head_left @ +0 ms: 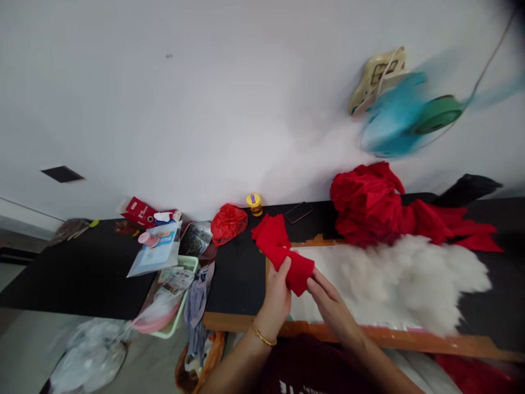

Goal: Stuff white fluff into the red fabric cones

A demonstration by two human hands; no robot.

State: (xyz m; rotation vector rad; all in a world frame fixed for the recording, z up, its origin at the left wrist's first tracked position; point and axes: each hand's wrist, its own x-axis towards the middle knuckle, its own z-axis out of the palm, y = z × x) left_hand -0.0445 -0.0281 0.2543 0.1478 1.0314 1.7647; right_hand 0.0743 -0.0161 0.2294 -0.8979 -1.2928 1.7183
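Note:
A red cloth piece [296,269], flat and folded-looking, is held in front of me over the table. My left hand [279,290] is closed on its lower left side, with the thumb on top. At the right edge of the cloth, the fingers of my right hand [327,300] pinch its corner. Just behind lies a small stack of red cloth pieces [274,231], partly overlapped by the held one. To the right, a heap of white stuffing [402,276] covers much of a white board [305,309].
A big red cloth pile [365,205] sits against the wall. Near it are a phone [298,212], a yellow-lidded jar [255,204] and a red plastic bag [228,223]. A green basket [180,306] stands left, between tables. A blurred blue fan [400,117] hangs upper right.

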